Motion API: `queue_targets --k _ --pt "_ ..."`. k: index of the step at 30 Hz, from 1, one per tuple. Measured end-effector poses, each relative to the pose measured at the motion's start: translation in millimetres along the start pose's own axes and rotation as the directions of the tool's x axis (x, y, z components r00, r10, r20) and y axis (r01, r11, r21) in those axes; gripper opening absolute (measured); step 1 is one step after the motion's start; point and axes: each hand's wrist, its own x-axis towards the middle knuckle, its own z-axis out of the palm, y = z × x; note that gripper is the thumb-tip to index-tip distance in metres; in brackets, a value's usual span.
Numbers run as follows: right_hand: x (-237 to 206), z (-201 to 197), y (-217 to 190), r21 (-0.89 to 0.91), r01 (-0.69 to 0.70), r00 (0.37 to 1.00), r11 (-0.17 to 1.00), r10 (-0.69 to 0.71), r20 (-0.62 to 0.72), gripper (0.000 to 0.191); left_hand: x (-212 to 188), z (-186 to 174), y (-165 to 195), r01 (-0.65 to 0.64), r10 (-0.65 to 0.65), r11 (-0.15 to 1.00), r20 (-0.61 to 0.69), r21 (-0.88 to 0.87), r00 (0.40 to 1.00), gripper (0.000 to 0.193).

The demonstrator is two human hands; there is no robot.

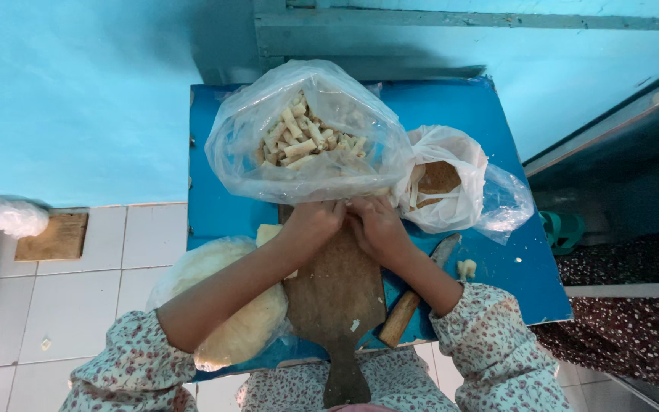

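Both hands [345,225] closed, touching bag [306,130]

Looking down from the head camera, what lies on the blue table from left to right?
Stack of flat dough sheets → wooden cutting board → knife with wooden handle → small white bag with brown filling.

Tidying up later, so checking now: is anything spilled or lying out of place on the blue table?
A small pale scrap lies loose on the blue table, right of the knife, outside both bags. A tiny fleck sits on the wooden board. Nothing else looks spilled.
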Motion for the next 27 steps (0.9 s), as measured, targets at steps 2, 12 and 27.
queue_targets --k 2,12,27 --pt "1 0 -1 0.000 0.028 1.000 1.000 -0.028 -0.014 0.040 3 -2 2 -0.007 0.008 1.000 -0.016 0.012 1.000 0.024" --pt "2 -4 -6 -0.094 0.088 0.996 0.992 -0.087 0.019 0.038 9 2 -1 0.094 -0.087 0.995 0.137 -0.040 0.987 0.014" --pt "17 -6 -20 -0.264 0.212 0.976 0.941 -0.215 0.016 0.035 -16 -108 22 0.203 -0.173 0.960 0.158 -0.195 0.972 0.038"
